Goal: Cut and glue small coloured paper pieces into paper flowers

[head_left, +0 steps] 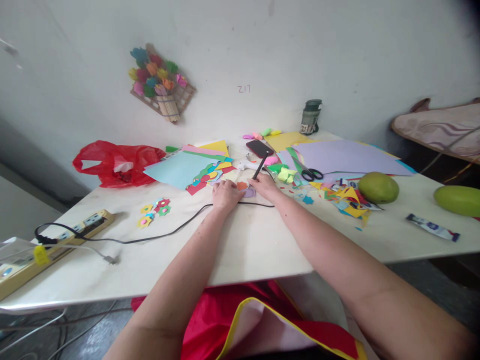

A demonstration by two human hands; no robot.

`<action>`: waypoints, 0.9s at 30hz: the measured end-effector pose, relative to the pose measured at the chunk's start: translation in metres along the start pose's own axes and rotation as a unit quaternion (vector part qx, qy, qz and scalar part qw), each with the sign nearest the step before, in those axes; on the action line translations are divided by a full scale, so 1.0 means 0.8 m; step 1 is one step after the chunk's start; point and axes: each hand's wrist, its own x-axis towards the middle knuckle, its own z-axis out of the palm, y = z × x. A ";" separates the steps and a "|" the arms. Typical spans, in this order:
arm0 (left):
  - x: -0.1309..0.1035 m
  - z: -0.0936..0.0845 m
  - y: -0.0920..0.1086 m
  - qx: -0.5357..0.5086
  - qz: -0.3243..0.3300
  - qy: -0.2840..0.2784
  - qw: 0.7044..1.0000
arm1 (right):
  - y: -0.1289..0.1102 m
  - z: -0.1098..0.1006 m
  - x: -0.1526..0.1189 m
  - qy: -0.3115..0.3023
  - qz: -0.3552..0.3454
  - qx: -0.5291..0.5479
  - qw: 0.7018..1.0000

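Note:
My right hand (264, 186) grips a black pen (261, 166), tilted with its upper end up and away from me. Beside it, my left hand (225, 194) rests on the table with its thumb spread toward a small purple paper piece (249, 192). An orange paper piece (242, 185) lies between the two hands. The pen's tip is hidden by my right fingers. Just beyond the hands is a white glue gun (245, 165). Colourful paper cut-outs (210, 175) are heaped left of my left hand, and finished-looking paper flowers (163, 206) lie nearer me.
A black cable (165, 234) runs from the power strip (75, 235) past my wrists. Scissors (312, 174), paper scraps (350, 197), a green mango (378, 188) and a tube (432, 227) are to the right. A phone (259, 148), purple sheets (337, 156) and a red bag (112, 160) lie farther back.

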 end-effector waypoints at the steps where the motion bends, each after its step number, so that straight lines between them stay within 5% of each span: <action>1: 0.000 0.000 0.000 0.000 0.000 -0.001 1.000 | 0.000 0.000 0.000 0.001 -0.002 -0.001 1.000; 27: 0.001 0.001 -0.002 0.000 0.003 -0.002 1.000 | -0.003 -0.001 0.000 -0.002 0.010 -0.019 1.000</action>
